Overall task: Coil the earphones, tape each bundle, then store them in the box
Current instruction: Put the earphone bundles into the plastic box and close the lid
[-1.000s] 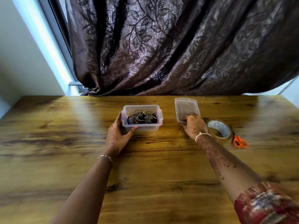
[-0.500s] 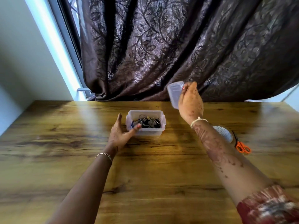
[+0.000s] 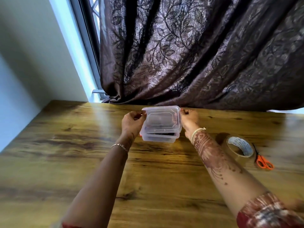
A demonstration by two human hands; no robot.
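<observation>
Wooden table (image 3: 65,162) before curtain (image 3: 197,55): near far edge, box (image 3: 158,139) with earphones (image 3: 162,134), lid (image 3: 162,118) tilted atop it, pinched at opposite sides by left hand (image 3: 132,122) and right hand (image 3: 189,119); tape roll (image 3: 245,145), scissors (image 3: 264,162) toward right edge.

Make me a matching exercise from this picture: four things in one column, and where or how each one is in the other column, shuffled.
Things
1. lid
2. box
3. tape roll
4. scissors

States
A. orange handles, farthest right
B. pinched at both ends by the left hand and right hand
C. on the table, dark cords inside
D. lying flat just left of the scissors

Pairs: 1-B, 2-C, 3-D, 4-A
</observation>
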